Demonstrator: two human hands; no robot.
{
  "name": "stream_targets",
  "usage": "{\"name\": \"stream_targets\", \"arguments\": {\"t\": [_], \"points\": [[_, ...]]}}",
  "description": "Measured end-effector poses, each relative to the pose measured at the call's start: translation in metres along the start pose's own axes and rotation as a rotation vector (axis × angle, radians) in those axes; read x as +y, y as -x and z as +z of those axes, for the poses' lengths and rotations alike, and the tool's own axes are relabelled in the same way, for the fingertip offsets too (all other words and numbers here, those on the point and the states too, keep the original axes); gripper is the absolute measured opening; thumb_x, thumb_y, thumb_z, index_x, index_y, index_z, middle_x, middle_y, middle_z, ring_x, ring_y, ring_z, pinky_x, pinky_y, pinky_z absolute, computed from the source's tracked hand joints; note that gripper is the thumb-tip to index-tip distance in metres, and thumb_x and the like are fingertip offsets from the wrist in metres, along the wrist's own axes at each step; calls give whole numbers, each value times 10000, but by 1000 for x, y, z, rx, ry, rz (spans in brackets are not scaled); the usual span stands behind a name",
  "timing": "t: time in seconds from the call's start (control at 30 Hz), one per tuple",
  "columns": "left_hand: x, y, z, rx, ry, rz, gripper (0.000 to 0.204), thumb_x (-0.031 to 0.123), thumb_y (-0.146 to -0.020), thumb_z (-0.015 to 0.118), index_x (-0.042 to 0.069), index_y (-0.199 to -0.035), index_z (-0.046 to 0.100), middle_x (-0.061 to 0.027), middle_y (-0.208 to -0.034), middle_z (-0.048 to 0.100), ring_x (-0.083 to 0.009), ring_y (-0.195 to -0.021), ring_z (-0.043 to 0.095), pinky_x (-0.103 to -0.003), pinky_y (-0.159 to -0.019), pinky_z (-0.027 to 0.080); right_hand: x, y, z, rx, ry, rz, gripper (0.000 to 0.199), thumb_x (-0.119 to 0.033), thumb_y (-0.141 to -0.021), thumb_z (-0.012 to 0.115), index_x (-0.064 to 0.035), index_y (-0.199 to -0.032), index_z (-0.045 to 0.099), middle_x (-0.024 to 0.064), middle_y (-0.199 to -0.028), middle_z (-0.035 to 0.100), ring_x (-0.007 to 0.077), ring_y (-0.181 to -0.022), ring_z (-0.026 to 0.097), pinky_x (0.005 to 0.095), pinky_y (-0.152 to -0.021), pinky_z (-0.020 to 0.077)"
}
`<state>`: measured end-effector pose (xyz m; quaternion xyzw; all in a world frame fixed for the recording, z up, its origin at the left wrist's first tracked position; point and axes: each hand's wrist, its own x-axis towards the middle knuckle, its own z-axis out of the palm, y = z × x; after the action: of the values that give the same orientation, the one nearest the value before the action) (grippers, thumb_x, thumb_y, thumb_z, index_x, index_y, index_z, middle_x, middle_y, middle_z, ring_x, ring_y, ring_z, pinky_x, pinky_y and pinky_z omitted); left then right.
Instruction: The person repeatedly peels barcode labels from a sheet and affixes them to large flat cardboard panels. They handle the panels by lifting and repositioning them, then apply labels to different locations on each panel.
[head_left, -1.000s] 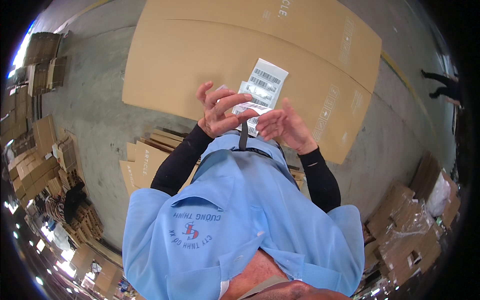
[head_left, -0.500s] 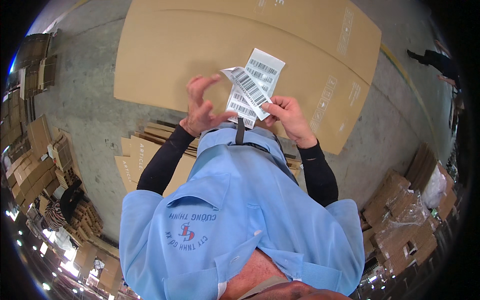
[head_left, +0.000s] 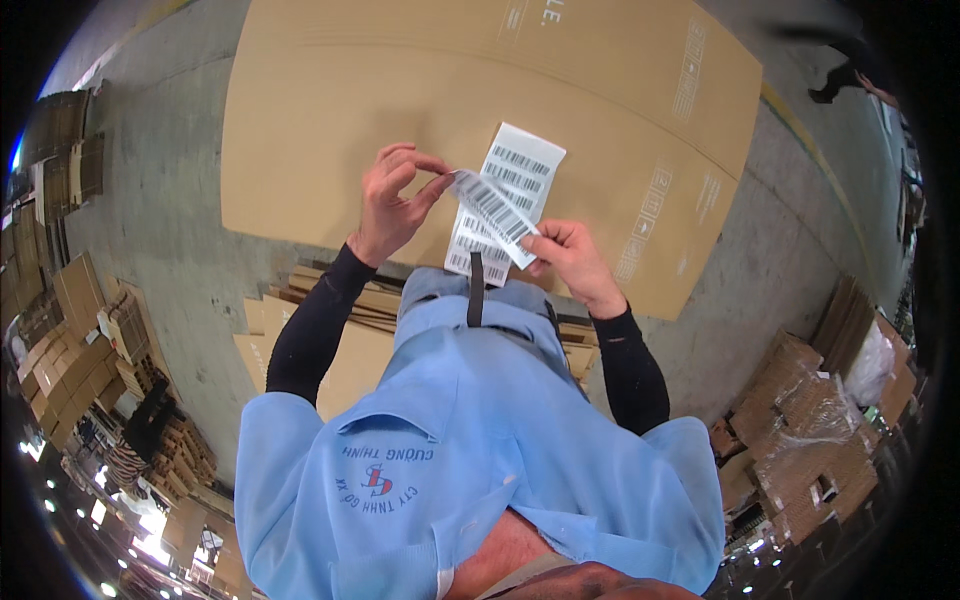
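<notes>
A white barcode label (head_left: pixel 492 208) is stretched between my two hands, above the sheets beneath it. My left hand (head_left: pixel 398 195) pinches its upper left corner between thumb and fingertips. At the opposite, lower right end, my right hand (head_left: pixel 570 255) grips it with thumb and forefinger. Under the label lie white sheets of barcode labels (head_left: pixel 530 150), one partly over another, with several barcodes in rows. They rest on a large flat brown cardboard carton (head_left: pixel 350 110), reaching its near edge by my waist.
Flat cardboard pieces (head_left: pixel 330 345) lie stacked beneath my left arm. Cardboard bundles with plastic wrap (head_left: pixel 815 430) stand at the right, and boxes with pallets (head_left: pixel 75 370) line the left. Another person (head_left: pixel 845 75) is at the far right edge, on the concrete floor (head_left: pixel 160 170).
My left hand, spread apart from the label before, has closed on its upper left corner. My right hand keeps its hold. The person at the far right has shifted.
</notes>
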<state>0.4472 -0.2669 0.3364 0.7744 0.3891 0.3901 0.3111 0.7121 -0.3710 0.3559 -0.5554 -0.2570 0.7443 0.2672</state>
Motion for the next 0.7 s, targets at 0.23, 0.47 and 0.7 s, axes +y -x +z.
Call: {"name": "stream_targets", "arguments": {"t": [0.23, 0.47, 0.7], "points": [[-75, -64, 27, -289, 473, -538, 280, 48, -851, 790, -64, -1045, 624, -109, -858, 741, -130, -852, 675, -294, -782, 536, 15, -67, -21, 64, -27, -5, 189, -185, -975, 671, -3, -998, 719, 8, -815, 690, 54, -677, 601, 212, -644, 501], [-226, -200, 101, -707, 471, -601, 786, 111, -817, 823, -196, -1395, 389, -144, -955, 741, -174, -912, 694, -291, -804, 545, 26, -205, -38, 171, -237, -46, 189, -217, -976, 667, -33, -946, 702, 13, -842, 690, 76, -720, 617, 245, -625, 512], [-334, -324, 182, -847, -104, -273, 805, 230, -770, 821, -156, -1384, 471, -120, -976, 754, -243, -929, 716, -320, -866, 545, -3, -351, -62, 389, -559, -106, 248, -269, -972, 645, -25, -987, 686, 38, -858, 689, 131, -732, 620, 293, -632, 516]]}}
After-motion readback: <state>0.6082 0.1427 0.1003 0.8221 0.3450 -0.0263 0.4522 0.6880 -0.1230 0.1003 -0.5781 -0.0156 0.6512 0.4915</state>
